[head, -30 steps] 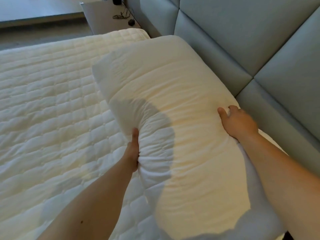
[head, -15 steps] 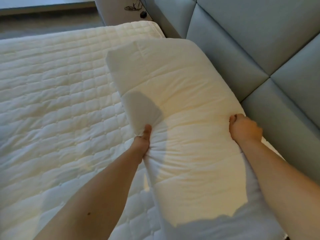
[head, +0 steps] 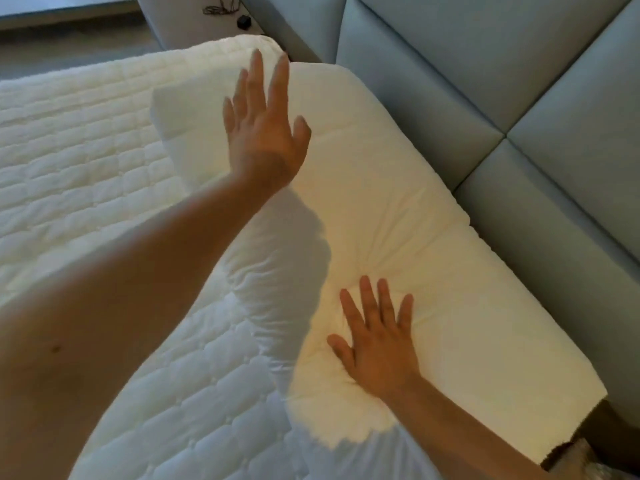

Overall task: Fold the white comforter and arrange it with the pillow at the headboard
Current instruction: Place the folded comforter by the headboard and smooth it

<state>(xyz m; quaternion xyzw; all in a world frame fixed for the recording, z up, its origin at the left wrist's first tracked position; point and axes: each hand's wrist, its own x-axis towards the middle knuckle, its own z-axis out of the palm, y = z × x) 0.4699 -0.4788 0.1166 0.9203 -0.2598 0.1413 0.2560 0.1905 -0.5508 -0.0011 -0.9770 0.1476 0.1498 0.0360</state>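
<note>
A long white pillow [head: 398,209] lies flat on the quilted white mattress [head: 86,143], its long side against the padded grey-blue headboard [head: 502,64]. My right hand [head: 379,344] presses flat on the pillow's near part with fingers spread, denting it. My left hand [head: 261,129] is raised above the pillow's far part, fingers straight and spread, holding nothing. No comforter shows apart from the quilted surface.
A grey nightstand [head: 180,26] with a dark cable and small black item [head: 244,21] stands beyond the bed's far corner. Floor lies at the top left. A dark gap [head: 602,431] opens at the pillow's near end by the headboard.
Both hands have let go of the pillow's edges. The pillow has dropped flat against the headboard. My right hand now presses on it and my left hand has lifted, open.
</note>
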